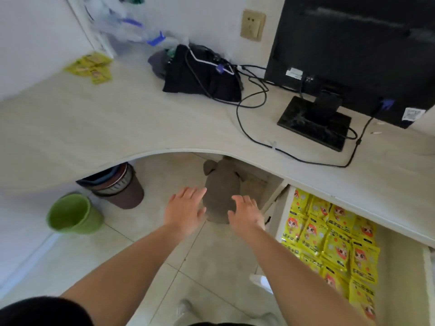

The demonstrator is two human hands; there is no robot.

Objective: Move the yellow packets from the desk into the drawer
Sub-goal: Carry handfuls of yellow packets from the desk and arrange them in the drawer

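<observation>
- Two bare hands reach forward in the head view, below the curved edge of the desk [117, 118]; the left hand [186, 209] and the right hand [246, 214] are both spread flat, fingers straight, holding nothing; they hang side by side over the floor, not touching.
- A few yellow packets [91, 67] lie in a loose heap at the far left corner of the desk, near the wall; well apart from both hands.
- Many more, the stored packets [329, 241], lie in rows in the open drawer [283, 212] at the right, under the desktop.
- On the desk: a black bag [202, 74]; a monitor [353, 43] on its stand; dark cables between them.
- Under the desk: a green bin [73, 214]; a brown bin [122, 189]; a grey plush toy [219, 184] on the floor.
</observation>
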